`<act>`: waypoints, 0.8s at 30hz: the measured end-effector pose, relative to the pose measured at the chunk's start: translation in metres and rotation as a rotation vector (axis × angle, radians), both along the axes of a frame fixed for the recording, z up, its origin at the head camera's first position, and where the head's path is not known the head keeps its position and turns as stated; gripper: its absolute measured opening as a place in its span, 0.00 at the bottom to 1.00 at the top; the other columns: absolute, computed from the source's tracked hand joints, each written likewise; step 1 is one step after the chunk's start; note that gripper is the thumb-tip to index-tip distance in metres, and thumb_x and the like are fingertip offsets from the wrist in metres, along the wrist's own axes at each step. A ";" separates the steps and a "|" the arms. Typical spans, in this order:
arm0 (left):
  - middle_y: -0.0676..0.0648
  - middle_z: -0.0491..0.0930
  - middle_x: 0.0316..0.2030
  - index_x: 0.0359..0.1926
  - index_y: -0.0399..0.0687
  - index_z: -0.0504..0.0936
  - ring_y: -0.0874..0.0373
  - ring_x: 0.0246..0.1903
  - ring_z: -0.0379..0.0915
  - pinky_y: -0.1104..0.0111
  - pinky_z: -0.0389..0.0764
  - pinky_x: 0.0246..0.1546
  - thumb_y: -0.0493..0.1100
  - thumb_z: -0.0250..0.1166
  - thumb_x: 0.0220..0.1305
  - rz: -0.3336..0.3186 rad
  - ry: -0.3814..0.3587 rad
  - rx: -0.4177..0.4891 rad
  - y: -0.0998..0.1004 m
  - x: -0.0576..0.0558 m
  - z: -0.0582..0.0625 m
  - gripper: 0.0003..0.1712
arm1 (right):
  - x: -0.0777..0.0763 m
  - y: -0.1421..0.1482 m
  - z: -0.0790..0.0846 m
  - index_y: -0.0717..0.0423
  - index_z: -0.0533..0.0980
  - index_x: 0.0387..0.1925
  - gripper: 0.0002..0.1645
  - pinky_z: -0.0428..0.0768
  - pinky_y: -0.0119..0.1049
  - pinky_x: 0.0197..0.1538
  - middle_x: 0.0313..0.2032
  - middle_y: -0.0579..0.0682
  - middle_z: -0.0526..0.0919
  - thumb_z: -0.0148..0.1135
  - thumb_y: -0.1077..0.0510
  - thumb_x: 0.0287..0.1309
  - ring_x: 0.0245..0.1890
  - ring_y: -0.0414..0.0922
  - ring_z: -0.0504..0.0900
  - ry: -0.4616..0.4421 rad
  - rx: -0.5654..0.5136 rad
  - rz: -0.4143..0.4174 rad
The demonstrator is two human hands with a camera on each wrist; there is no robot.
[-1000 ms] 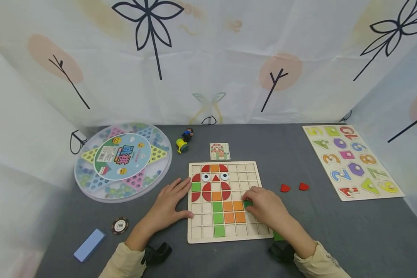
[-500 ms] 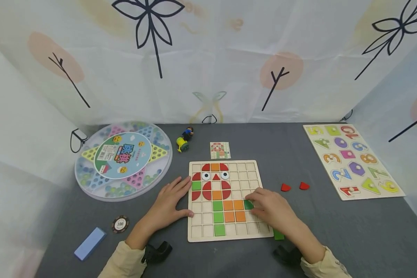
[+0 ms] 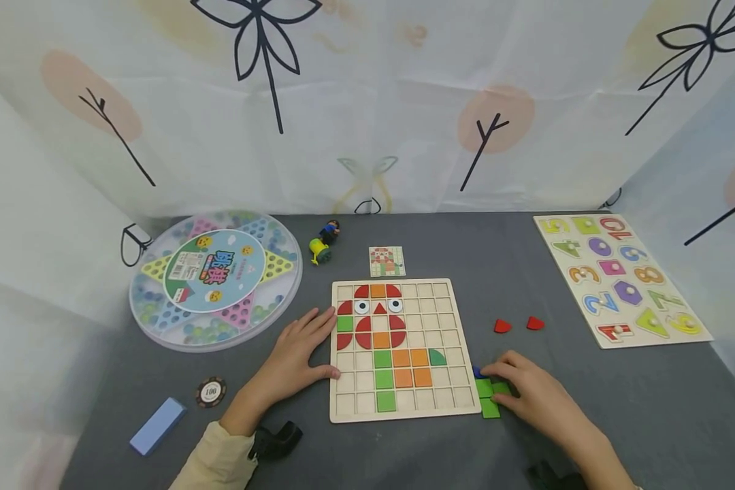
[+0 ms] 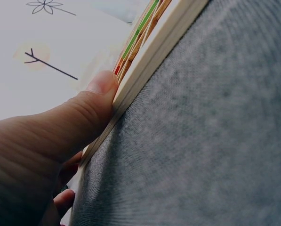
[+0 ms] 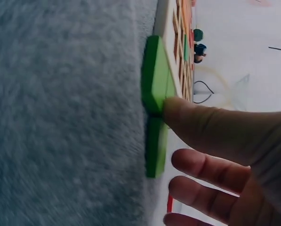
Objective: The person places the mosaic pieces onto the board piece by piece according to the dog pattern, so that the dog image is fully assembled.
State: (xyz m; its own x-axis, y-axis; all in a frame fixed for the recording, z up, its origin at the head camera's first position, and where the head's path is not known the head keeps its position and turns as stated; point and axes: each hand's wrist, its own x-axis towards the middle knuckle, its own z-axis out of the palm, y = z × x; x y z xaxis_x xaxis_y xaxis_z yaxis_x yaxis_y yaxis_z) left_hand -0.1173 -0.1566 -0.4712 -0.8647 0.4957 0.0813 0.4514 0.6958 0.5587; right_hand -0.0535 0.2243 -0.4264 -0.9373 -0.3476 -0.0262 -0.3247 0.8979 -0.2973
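Note:
In the head view a wooden grid board lies flat, partly filled with red, orange and green pieces. Its left edge is steadied by my left hand, fingers extended, and the left wrist view has the thumb against the rim. My right hand is just off the board's right side, low over several green square tiles and a blue piece. The right wrist view shows its thumb touching a green tile, other fingers loosely spread. A dark green quarter-round piece sits in a cell.
Two red pieces lie right of the board, and a number puzzle farther right. Above the board is a small pattern card. To the left are a round marble game, toy figures, a poker chip and a blue block.
My right hand has let go of the dark green quarter-round piece, leaving it in its cell, and moved right and down to the green tiles. My left hand stays at the board.

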 end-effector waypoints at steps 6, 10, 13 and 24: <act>0.52 0.49 0.68 0.67 0.51 0.54 0.48 0.67 0.39 0.45 0.45 0.58 0.64 0.66 0.42 0.008 0.007 -0.005 -0.001 0.001 -0.002 0.54 | 0.000 -0.002 -0.003 0.41 0.79 0.34 0.19 0.73 0.29 0.30 0.32 0.35 0.72 0.73 0.57 0.34 0.29 0.32 0.71 0.055 0.000 0.071; 0.52 0.50 0.67 0.67 0.50 0.54 0.47 0.66 0.40 0.45 0.45 0.58 0.64 0.65 0.42 0.006 0.019 -0.004 -0.001 0.001 -0.004 0.53 | 0.001 -0.003 -0.004 0.40 0.78 0.35 0.20 0.72 0.30 0.31 0.32 0.35 0.72 0.73 0.54 0.33 0.29 0.32 0.71 0.056 0.034 0.088; 0.51 0.50 0.67 0.67 0.50 0.54 0.47 0.66 0.40 0.45 0.44 0.58 0.64 0.65 0.43 0.003 0.016 -0.001 -0.001 0.000 -0.004 0.53 | 0.002 -0.005 -0.005 0.39 0.78 0.33 0.19 0.73 0.32 0.32 0.32 0.34 0.72 0.73 0.52 0.33 0.30 0.32 0.71 0.066 0.079 0.069; 0.54 0.47 0.68 0.67 0.52 0.53 0.49 0.67 0.38 0.46 0.44 0.59 0.65 0.65 0.43 0.006 -0.001 -0.010 0.000 -0.001 -0.003 0.53 | -0.002 -0.007 0.004 0.42 0.73 0.29 0.16 0.69 0.29 0.27 0.26 0.34 0.67 0.71 0.51 0.36 0.24 0.32 0.65 -0.050 0.110 0.007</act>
